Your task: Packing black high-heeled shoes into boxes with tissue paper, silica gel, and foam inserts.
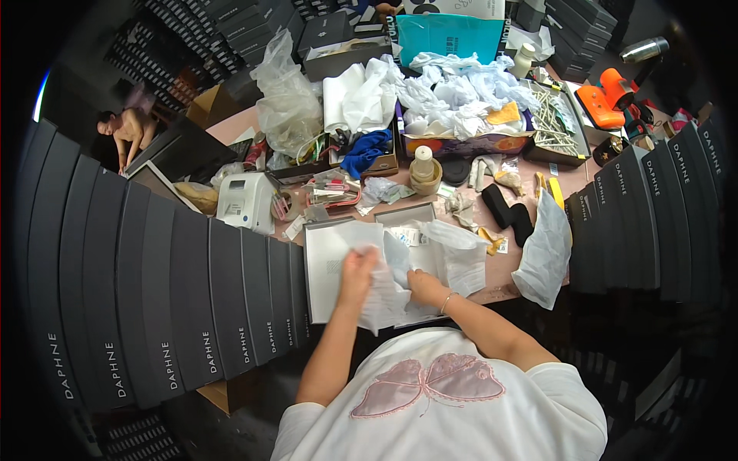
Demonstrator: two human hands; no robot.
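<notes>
An open shoebox (425, 209) with a grey rim lies on the table in front of me, its pale inside partly covered by white wrapping. The box's lid (324, 290) lies beside it on the left, inner side up. My left hand (358, 278), slightly blurred, is closed on a thin sheet of white tissue paper (377, 307) that hangs over the lid and the box. Over the box, my right hand (427, 290) has its fingers curled on the edge of the same white wrapping. Another translucent white sheet (460, 250) drapes over the box's right side.
Dark shoeboxes stand in rows at left (154, 284) and right (626, 219). A white label printer (246, 201), a cream bottle (424, 170), black shoe-shaped pieces (507, 211) and a white pouch (544, 253) surround the work spot. Behind sits a carton of crumpled tissue (461, 107). Another person (127, 132) is far left.
</notes>
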